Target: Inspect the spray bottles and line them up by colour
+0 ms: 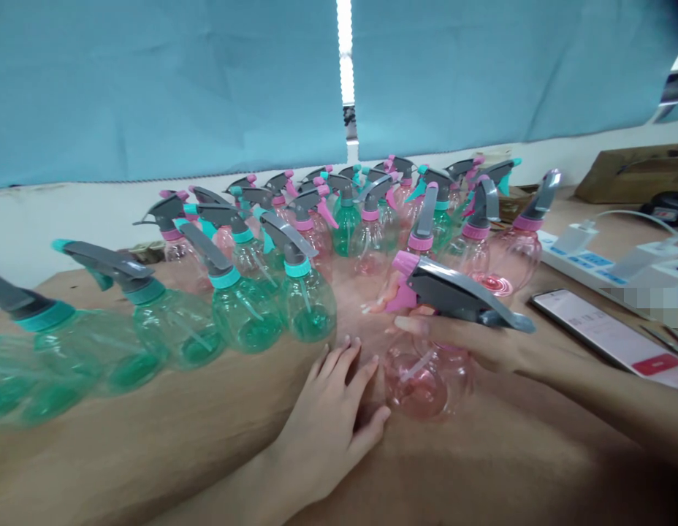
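Bottle [424, 387], clear and pink, is gripped high up by the right hand [462, 337], just beside the left hand [336, 402], which is laid open. It should be held upright and not squeezed hard.

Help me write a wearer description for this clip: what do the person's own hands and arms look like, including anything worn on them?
Both the left hand and the right hand are ungloved, with slender fingers. The visible forearms are bare, with no sleeve, watch or bracelet in sight. No ring shows, though the right hand is partly hidden. No cables or markings are visible.
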A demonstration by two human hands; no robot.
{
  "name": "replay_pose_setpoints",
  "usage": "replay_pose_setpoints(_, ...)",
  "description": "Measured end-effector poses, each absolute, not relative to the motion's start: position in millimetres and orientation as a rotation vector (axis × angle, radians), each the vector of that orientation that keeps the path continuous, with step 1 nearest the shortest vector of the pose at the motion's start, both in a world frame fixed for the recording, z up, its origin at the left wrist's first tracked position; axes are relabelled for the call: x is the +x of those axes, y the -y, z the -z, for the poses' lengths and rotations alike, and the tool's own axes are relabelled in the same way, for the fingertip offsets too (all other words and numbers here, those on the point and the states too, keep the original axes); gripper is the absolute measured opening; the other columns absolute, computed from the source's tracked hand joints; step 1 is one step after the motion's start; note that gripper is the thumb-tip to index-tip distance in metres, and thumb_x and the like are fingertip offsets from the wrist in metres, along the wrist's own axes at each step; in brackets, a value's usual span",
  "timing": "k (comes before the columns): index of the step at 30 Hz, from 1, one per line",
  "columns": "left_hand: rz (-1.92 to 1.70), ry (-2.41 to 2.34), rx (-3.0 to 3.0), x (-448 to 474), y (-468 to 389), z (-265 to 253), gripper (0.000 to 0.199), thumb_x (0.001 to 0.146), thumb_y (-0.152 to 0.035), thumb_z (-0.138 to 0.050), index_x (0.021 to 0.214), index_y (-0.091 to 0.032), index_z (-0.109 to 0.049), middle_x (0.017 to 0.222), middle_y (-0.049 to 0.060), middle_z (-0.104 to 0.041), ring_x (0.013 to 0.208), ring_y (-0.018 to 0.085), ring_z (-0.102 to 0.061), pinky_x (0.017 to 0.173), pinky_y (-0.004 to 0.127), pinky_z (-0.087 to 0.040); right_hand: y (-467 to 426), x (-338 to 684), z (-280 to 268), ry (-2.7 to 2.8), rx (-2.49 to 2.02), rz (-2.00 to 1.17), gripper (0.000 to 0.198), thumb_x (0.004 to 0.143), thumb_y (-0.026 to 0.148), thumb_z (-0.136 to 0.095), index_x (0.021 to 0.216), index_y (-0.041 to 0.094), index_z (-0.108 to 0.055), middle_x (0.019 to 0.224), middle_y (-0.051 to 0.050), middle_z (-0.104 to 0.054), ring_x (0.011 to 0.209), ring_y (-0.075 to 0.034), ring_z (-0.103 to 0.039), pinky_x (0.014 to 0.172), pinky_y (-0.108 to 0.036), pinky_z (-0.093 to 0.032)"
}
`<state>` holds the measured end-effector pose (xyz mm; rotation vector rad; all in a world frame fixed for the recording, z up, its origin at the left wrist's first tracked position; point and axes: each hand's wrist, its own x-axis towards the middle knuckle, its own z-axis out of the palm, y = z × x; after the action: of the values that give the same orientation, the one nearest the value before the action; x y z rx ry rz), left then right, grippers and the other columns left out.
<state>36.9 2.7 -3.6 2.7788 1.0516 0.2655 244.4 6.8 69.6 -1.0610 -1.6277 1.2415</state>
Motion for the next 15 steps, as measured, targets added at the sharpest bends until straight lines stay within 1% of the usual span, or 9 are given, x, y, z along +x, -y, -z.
replay_pose_setpoints(2, -0.279, -1.040, 2.777, 37.0, -3.0, 3.7, 0.046, 0.091, -0.034, -0.055, 0.132, -0.015, -0.048, 0.143, 0.017, -0.041, 0.131, 0.033, -0.037, 0.103, 0.053, -0.036, -6.7, 244.5, -70.7, 1.614, -1.059, -1.204, 0.014, 0.078, 0.031, -0.065, 0.068, 0.024, -0.058, 0.067, 0.004, -0.063, 0.062, -0.013, -0.063, 0.058, -0.025, -0.052)
replay_pose_setpoints(5, -0.300, -1.029, 2.779, 37.1, -3.5, 4.2, 0.046, 0.091, -0.034, -0.055, 0.132, -0.016, -0.048, 0.143, 0.016, -0.041, 0.131, 0.033, -0.038, 0.103, 0.053, -0.036, -5.5, 243.8, -73.3, 1.633, -1.103, -0.992, 0.028, 0.074, 0.034, -0.067, 0.057, 0.023, -0.048, 0.055, 0.006, -0.049, 0.049, -0.010, -0.049, 0.048, -0.024, -0.046)
replay_pose_setpoints(7, -0.295, -1.034, 2.783, 37.0, -3.4, 4.0, 0.047, 0.091, -0.034, -0.056, 0.133, -0.015, -0.048, 0.143, 0.017, -0.041, 0.131, 0.033, -0.038, 0.103, 0.053, -0.035, -3.8, 243.4, -74.8, 1.658, -1.164, -0.910, 0.033, 0.073, 0.038, -0.068, 0.055, 0.023, -0.044, 0.052, 0.005, -0.041, 0.046, -0.010, -0.042, 0.043, -0.024, -0.041)
replay_pose_setpoints(9, -0.270, -1.046, 2.779, 37.2, -2.9, 3.0, 0.047, 0.090, -0.034, -0.057, 0.133, -0.014, -0.049, 0.143, 0.017, -0.042, 0.131, 0.033, -0.038, 0.104, 0.053, -0.034, -1.9, 243.2, -75.2, 1.688, -1.201, -0.875, 0.032, 0.074, 0.039, -0.067, 0.056, 0.023, -0.046, 0.053, 0.004, -0.042, 0.047, -0.011, -0.042, 0.042, -0.024, -0.040)
replay_pose_setpoints(13, -0.235, -1.056, 2.754, 38.4, -1.7, 1.2, 0.046, 0.090, -0.035, -0.057, 0.131, -0.014, -0.050, 0.143, 0.018, -0.041, 0.132, 0.033, -0.036, 0.105, 0.053, -0.033, -1.8, 240.7, -75.8, 1.757, -1.143, -0.763, 0.022, 0.073, 0.033, -0.069, 0.060, 0.025, -0.052, 0.057, 0.004, -0.051, 0.050, -0.012, -0.048, 0.047, -0.025, -0.045)
replay_pose_setpoints(15, -0.251, -1.052, 2.751, 38.7, -1.6, 1.5, 0.044, 0.091, -0.036, -0.056, 0.128, -0.013, -0.052, 0.143, 0.018, -0.041, 0.133, 0.033, -0.035, 0.106, 0.052, -0.032, -4.2, 237.2, -76.3, 1.743, -1.107, -0.738, 0.024, 0.074, 0.036, -0.066, 0.060, 0.026, -0.049, 0.054, 0.004, -0.047, 0.048, -0.013, -0.044, 0.045, -0.027, -0.043)
